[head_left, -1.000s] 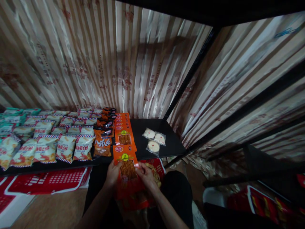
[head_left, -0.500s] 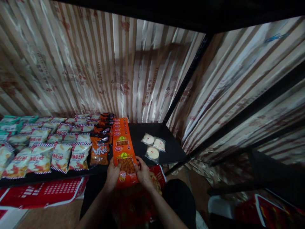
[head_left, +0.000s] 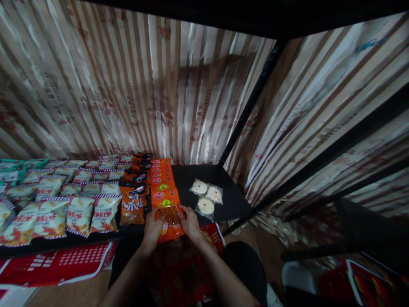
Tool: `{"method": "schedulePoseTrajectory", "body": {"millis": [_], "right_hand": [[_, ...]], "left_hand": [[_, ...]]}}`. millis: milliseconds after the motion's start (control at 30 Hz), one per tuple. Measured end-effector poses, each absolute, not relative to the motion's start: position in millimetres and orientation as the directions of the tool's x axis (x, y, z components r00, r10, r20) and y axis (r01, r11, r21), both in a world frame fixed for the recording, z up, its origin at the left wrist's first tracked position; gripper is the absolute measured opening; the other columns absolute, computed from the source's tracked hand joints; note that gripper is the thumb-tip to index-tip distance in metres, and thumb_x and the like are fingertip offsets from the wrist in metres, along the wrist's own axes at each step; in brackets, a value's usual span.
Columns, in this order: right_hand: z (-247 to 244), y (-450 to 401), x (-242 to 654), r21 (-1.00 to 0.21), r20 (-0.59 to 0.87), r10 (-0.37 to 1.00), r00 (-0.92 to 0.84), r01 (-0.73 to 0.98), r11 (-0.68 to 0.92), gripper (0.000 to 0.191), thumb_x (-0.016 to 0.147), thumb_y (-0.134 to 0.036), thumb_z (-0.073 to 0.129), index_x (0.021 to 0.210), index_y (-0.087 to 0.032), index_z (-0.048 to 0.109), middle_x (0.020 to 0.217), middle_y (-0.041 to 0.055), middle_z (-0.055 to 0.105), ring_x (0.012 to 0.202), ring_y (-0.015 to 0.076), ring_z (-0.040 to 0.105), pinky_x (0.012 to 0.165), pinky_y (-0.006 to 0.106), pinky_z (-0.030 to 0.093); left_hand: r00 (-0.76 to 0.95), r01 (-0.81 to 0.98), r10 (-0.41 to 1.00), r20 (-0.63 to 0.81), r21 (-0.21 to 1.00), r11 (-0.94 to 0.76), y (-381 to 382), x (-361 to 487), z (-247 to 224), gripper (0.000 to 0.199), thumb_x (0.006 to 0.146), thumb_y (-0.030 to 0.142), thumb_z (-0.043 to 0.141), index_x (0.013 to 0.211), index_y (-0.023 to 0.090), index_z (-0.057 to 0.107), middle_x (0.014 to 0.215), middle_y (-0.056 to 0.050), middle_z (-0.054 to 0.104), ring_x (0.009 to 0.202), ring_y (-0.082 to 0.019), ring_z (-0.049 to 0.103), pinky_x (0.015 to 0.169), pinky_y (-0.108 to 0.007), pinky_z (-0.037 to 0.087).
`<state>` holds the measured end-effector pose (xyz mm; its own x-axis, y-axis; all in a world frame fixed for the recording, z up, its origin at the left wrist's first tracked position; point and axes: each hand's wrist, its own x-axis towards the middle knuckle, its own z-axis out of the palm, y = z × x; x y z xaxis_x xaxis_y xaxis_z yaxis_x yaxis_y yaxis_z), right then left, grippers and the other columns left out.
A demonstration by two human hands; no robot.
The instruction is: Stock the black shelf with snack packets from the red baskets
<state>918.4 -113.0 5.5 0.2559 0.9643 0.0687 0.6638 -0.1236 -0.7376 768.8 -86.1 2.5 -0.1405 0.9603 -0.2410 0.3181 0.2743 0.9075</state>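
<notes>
Both my hands grip the nearest orange snack packet, which has a window showing brown sticks. My left hand closes on its left edge, and my right hand on its right edge. The packet lies at the front of an overlapping column of matching orange packets on the black shelf. Left of the column stand dark orange bags in a row. Three clear-wrapped round pale discs rest on the shelf to the right.
Several white shrimp-snack bags fill the shelf's left part, with green bags at far left. Red baskets sit below. A black diagonal post and striped curtain stand behind. My knees are under the shelf's front edge.
The orange packet in my hands has moved slightly back and up the column, covering more of the packet behind it. My hands moved with it. The view has shifted slightly.
</notes>
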Motion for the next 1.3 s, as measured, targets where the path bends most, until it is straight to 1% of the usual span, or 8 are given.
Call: {"method": "schedulePoseTrajectory", "body": {"millis": [167,367,533,933,1033,1167,1233,1300], "right_hand": [[7,-100,920,-0.722,0.059,0.964,0.26,0.678,-0.139,0.033,0.082,-0.016,0.048,0.11,-0.013,0.064,0.098,0.0106,0.066,0.088,0.019,0.063,0.083,0.026,0.046],[7,-87,918,-0.7,0.029,0.964,0.265,0.693,-0.17,0.033,0.082,-0.016,0.048,0.111,-0.013,0.064,0.1,0.011,0.066,0.091,0.019,0.063,0.084,0.026,0.046],[8,-77,919,-0.696,0.023,0.963,0.267,0.696,-0.176,0.034,0.082,-0.015,0.049,0.112,-0.011,0.063,0.101,0.0122,0.066,0.091,0.0193,0.063,0.084,0.026,0.045],[10,-59,921,-0.718,0.036,0.961,0.275,0.676,-0.167,0.033,0.081,-0.014,0.05,0.111,-0.011,0.064,0.102,0.0132,0.066,0.091,0.0205,0.063,0.083,0.026,0.045],[9,-56,921,-0.723,0.032,0.96,0.278,0.67,-0.169,0.033,0.081,-0.014,0.051,0.111,-0.012,0.064,0.101,0.0122,0.067,0.091,0.0204,0.064,0.081,0.026,0.046],[7,-54,922,-0.731,0.021,0.961,0.275,0.66,-0.173,0.033,0.082,-0.015,0.051,0.112,-0.011,0.064,0.101,0.0118,0.067,0.091,0.0197,0.064,0.083,0.025,0.045],[6,-54,922,-0.732,0.018,0.962,0.274,0.659,-0.174,0.033,0.082,-0.015,0.05,0.111,-0.012,0.064,0.102,0.0113,0.066,0.092,0.019,0.064,0.084,0.025,0.045],[5,-54,923,-0.732,0.02,0.963,0.27,0.659,-0.17,0.033,0.083,-0.015,0.049,0.112,-0.013,0.064,0.103,0.0107,0.066,0.093,0.0188,0.063,0.085,0.025,0.044]], "left_hand": [[-0.149,0.368,0.967,-0.208,0.896,0.25,-79,773,9,0.036,0.071,0.016,0.053,0.106,0.011,0.059,0.125,-0.017,0.054,0.118,-0.024,0.049,0.102,-0.032,0.033],[-0.157,0.425,0.969,-0.188,0.873,0.238,-71,776,10,0.039,0.071,0.016,0.051,0.109,0.011,0.057,0.126,-0.016,0.053,0.119,-0.023,0.047,0.102,-0.031,0.032],[-0.152,0.456,0.974,-0.17,0.862,0.222,-66,777,9,0.042,0.072,0.017,0.051,0.112,0.006,0.056,0.129,-0.02,0.05,0.124,-0.024,0.043,0.105,-0.03,0.028],[-0.153,0.516,0.975,-0.162,0.828,0.219,-59,782,12,0.043,0.073,0.019,0.051,0.115,0.011,0.055,0.131,-0.017,0.049,0.125,-0.025,0.042,0.105,-0.032,0.029],[-0.163,0.538,0.976,-0.144,0.816,0.211,-62,784,15,0.045,0.074,0.019,0.05,0.118,0.01,0.054,0.137,-0.018,0.042,0.128,-0.027,0.038,0.107,-0.035,0.026],[-0.092,0.696,0.994,-0.053,0.711,0.102,-71,790,19,0.051,0.074,0.017,0.049,0.124,0.005,0.049,0.144,-0.02,0.03,0.134,-0.029,0.026,0.11,-0.037,0.021],[-0.019,0.773,1.0,-0.004,0.634,0.017,-73,793,22,0.053,0.074,0.016,0.049,0.125,0.006,0.049,0.145,-0.017,0.031,0.136,-0.029,0.022,0.111,-0.037,0.02],[0.034,0.803,0.999,0.03,0.594,-0.045,-71,797,26,0.051,0.074,0.015,0.047,0.125,0.01,0.051,0.144,-0.013,0.034,0.137,-0.027,0.02,0.111,-0.037,0.021]]}}
